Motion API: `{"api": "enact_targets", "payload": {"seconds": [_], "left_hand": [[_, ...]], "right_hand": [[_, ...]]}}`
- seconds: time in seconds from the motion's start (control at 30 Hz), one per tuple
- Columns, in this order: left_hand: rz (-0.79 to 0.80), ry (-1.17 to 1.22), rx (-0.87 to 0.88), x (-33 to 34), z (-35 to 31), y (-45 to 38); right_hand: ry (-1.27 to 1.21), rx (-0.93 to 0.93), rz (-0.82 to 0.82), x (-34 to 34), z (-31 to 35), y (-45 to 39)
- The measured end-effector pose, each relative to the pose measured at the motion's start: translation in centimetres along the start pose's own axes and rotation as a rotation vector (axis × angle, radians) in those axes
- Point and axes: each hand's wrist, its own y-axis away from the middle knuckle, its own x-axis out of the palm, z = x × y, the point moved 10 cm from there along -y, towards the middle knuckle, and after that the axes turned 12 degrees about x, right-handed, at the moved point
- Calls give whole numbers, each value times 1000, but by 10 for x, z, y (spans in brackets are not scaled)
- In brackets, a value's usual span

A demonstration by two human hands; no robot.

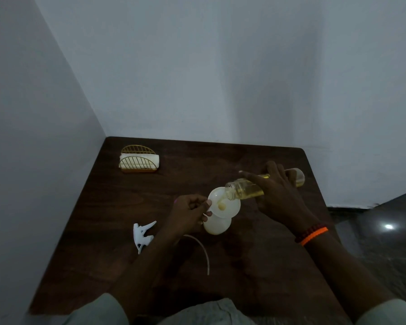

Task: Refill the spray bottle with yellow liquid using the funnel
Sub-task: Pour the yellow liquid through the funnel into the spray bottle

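Pouring now: my right hand (pixel 280 198) grips a clear bottle (pixel 246 187) of yellow liquid, tipped over the white funnel (pixel 227 206). My left hand (pixel 189 212) pinches the funnel's rim, seated in the spray bottle (pixel 217 225) mid-table. Left of it lies the trigger head (pixel 142 233); a napkin holder (pixel 138 160) stands far left.

Looks like a plain domestic room, dim. Dark wood table (pixel 131 207) jammed into a bare painted wall (pixel 197 78) corner; gold wire napkin holder (pixel 139 159) with white napkins at 10 o'clock. Glossy dark tiled floor (pixel 384 231) at 3 o'clock.
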Motion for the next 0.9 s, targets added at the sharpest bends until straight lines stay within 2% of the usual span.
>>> {"api": "enact_targets", "payload": {"seconds": [0.9], "left_hand": [[-6,19,17,0,-2,4]], "right_hand": [[-7,-5,-7,-6,1,4]]}}
